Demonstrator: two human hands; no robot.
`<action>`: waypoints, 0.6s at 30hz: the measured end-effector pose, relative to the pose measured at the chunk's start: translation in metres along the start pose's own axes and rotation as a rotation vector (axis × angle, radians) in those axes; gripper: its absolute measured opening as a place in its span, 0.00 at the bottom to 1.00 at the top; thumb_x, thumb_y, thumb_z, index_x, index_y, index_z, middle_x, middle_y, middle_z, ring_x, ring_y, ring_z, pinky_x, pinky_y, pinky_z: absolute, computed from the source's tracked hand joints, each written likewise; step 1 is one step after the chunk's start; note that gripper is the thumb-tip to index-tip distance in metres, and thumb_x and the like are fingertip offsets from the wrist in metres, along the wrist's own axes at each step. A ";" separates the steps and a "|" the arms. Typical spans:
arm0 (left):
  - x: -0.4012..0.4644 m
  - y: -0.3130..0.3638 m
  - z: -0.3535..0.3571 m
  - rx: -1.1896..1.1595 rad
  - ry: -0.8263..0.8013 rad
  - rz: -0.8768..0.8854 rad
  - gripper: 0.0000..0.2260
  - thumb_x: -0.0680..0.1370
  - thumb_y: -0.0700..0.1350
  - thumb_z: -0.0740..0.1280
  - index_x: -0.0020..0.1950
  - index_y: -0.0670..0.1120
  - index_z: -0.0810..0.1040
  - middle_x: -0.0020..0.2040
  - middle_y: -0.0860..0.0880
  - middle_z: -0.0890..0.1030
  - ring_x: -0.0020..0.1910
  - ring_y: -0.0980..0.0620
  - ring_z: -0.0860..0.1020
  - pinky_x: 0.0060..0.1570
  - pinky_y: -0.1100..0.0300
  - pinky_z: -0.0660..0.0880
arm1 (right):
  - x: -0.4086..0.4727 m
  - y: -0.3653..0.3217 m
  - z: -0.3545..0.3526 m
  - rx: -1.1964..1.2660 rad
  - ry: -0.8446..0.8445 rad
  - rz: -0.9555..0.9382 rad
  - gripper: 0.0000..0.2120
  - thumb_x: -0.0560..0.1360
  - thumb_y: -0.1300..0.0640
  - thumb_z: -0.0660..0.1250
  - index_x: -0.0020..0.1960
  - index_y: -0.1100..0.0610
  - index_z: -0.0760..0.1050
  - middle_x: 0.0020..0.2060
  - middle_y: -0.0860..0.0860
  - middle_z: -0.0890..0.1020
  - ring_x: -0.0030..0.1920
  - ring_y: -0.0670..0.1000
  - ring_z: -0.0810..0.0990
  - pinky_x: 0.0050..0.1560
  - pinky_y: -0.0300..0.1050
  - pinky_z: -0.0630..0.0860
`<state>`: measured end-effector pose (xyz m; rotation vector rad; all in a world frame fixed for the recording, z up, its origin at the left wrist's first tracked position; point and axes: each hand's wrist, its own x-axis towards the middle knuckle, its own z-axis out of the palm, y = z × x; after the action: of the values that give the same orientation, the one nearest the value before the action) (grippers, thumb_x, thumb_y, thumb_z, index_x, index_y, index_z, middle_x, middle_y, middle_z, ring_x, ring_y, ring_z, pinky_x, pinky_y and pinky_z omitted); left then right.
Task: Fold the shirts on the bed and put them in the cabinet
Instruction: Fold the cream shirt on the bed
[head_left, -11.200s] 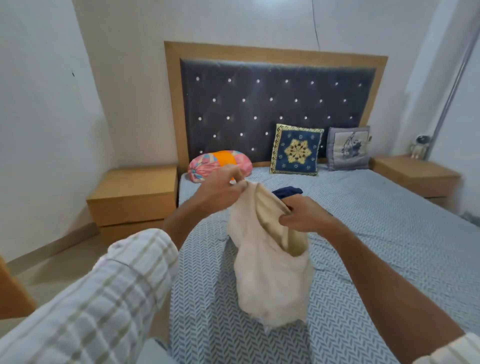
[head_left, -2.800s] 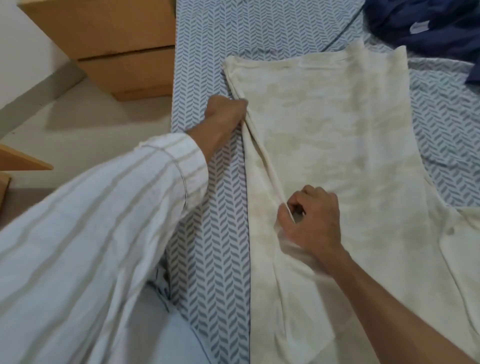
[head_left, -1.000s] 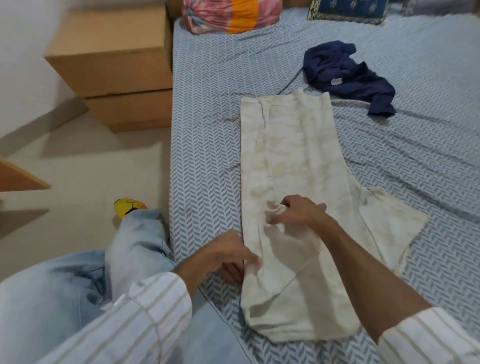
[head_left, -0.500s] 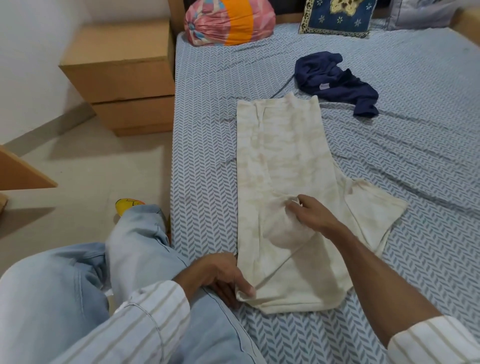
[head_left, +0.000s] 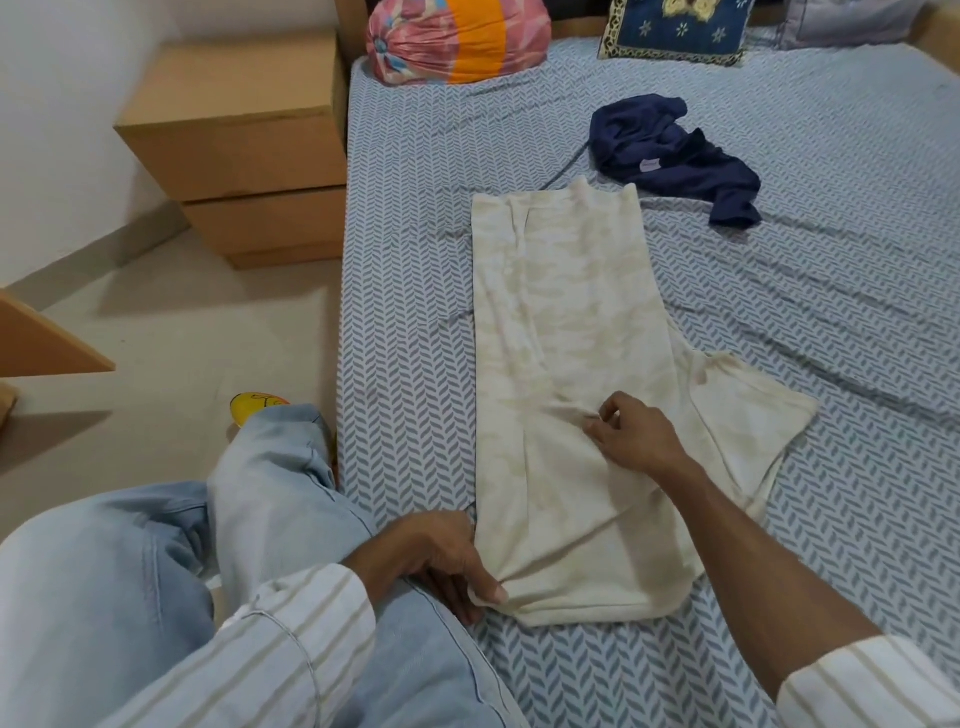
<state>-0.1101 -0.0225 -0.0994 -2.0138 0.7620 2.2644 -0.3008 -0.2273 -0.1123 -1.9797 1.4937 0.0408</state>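
Observation:
A cream shirt lies flat and lengthwise on the patterned bed. Its left side is folded inward and its right sleeve sticks out to the right. My left hand pinches the shirt's near left corner, thumb on top. My right hand rests on the middle of the shirt with its fingers loosely curled, and I see nothing between them. A crumpled navy shirt lies beyond the cream one, toward the headboard.
A wooden nightstand stands left of the bed. A pink and orange bolster and a blue cushion sit at the head. My jeans-clad knee rests at the bed's edge, above a yellow slipper. A wooden edge juts in at left.
My right hand has let go of the folded-in fabric and now rests loosely on the shirt. My left hand has kept the near left corner and pulled it flat.

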 end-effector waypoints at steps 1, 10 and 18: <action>-0.001 0.001 -0.002 0.024 -0.008 0.000 0.29 0.66 0.43 0.83 0.61 0.34 0.79 0.49 0.35 0.85 0.49 0.40 0.85 0.57 0.46 0.81 | -0.001 -0.003 0.000 -0.029 0.020 0.017 0.15 0.75 0.40 0.67 0.50 0.51 0.72 0.45 0.50 0.80 0.45 0.53 0.78 0.44 0.48 0.74; -0.030 0.064 -0.079 0.364 0.554 0.276 0.13 0.73 0.51 0.77 0.37 0.41 0.84 0.31 0.47 0.83 0.30 0.51 0.81 0.35 0.61 0.77 | 0.034 -0.047 0.003 -0.024 0.066 -0.160 0.14 0.73 0.40 0.68 0.53 0.48 0.79 0.45 0.43 0.80 0.49 0.49 0.80 0.53 0.51 0.77; 0.029 0.145 -0.090 0.272 0.760 0.576 0.09 0.72 0.37 0.69 0.48 0.46 0.85 0.43 0.52 0.84 0.46 0.53 0.82 0.47 0.62 0.78 | 0.072 -0.068 0.000 0.071 -0.084 0.016 0.04 0.68 0.55 0.71 0.41 0.55 0.81 0.36 0.48 0.84 0.40 0.50 0.82 0.39 0.42 0.76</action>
<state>-0.0785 -0.1917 -0.0820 -2.7540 1.7702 1.3462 -0.2165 -0.2788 -0.1089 -1.8868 1.4380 0.0752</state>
